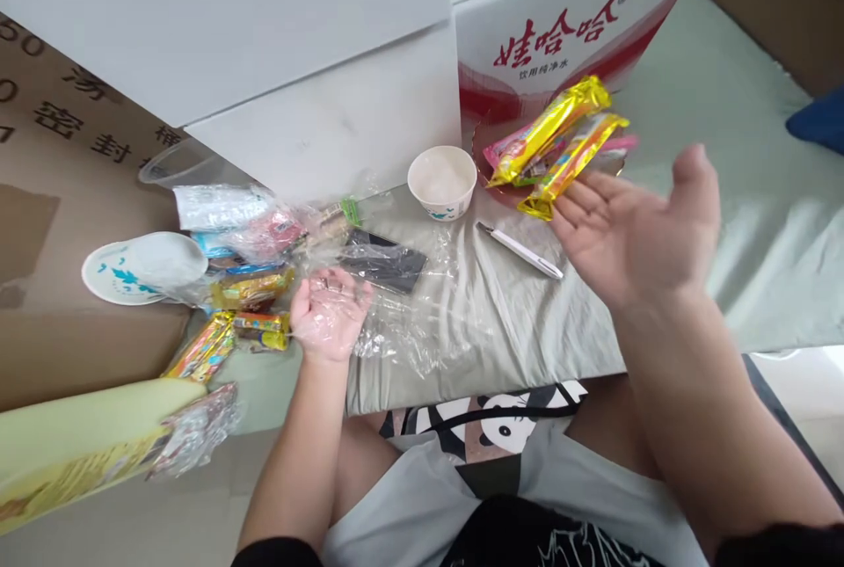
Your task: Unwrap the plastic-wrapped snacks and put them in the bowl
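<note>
My right hand [636, 237] is palm up with its fingers stretched out and the thumb apart. Its fingertips meet the near end of a yellow snack packet [575, 164]. Another yellow packet [550, 132] lies beside that one, over pink packets in a dark reddish dish [484, 167]. My left hand [333, 316] is also palm up, its fingers curled, with a clear plastic bag [412, 334] across the palm and fingers. Under part of that plastic lies a black phone [389, 261]. A white pen-like tool [520, 250] rests between my hands.
A paper bowl [441, 182] stands before the white carton [567, 31]. On the left are a tipped paper cup [145, 268], several wrapped snacks [254, 290], a brown carton [59, 198] and a pale yellow package [98, 435]. Greenish cloth [725, 198] covers the table.
</note>
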Motion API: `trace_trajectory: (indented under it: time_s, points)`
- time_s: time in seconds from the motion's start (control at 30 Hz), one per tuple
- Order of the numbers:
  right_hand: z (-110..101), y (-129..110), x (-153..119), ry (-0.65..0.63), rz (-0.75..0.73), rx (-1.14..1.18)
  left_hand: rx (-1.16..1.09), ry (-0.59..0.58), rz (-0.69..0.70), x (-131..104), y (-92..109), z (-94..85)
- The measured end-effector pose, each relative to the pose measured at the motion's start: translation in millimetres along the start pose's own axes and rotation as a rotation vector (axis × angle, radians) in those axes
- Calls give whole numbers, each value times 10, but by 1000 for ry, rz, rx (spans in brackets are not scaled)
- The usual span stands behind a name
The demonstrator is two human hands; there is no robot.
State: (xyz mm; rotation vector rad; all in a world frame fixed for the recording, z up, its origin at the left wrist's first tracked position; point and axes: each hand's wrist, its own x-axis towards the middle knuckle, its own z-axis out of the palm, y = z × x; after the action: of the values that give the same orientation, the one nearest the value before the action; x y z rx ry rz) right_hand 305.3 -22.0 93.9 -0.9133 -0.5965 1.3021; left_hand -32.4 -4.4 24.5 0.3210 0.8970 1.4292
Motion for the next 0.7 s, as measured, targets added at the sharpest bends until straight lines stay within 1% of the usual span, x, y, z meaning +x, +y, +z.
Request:
trace_trajectory:
  time_s: [0.03, 0.1, 0.17, 0.23, 0.27, 0.3, 0.37, 0.43, 0.47, 0.5, 0.53, 0.57, 0.63, 0.7]
  points:
    - [-36, -7, -18, 27, -2, -3, 13, -4, -7, -11, 6, -8]
    - [-125, 114, -82, 78, -3, 6, 19, -10, -15, -25, 22, -30]
    - [-200, 365, -154, 99, 37, -15, 0, -34, -29, -36, 27, -46]
    - [-234, 654, -218, 71, 110, -118, -8, -77, -73, -59, 6, -52]
    - [-234, 787, -248, 35, 135, -207, -1, -106, -106, -78, -16, -54]
    - [-223, 902, -275, -13, 118, -304, 13, -141, -148, -101, -46, -58]
    - [-183, 1070, -328, -179, 35, -464, 48, -220, -259, -158, -123, -82]
    - [-141, 1168, -377, -373, 9, -527, 72, -295, -385, -210, -210, -143]
    - [-126, 1200, -399, -451, 38, -523, 82, -322, -437, -227, -248, -191]
    - [-118, 1225, -417, -500, 83, -505, 94, -338, -471, -236, -277, -250]
    - [-115, 1244, -430, -518, 124, -479, 110, -339, -477, -235, -292, -319]
    - [-117, 1259, -437, -505, 148, -450, 132, -327, -451, -225, -292, -393]
    - [-128, 1272, -438, -420, 152, -405, 196, -282, -346, -180, -247, -534]
    - [-129, 1266, -434, -330, 159, -361, 258, -231, -213, -126, -166, -625]
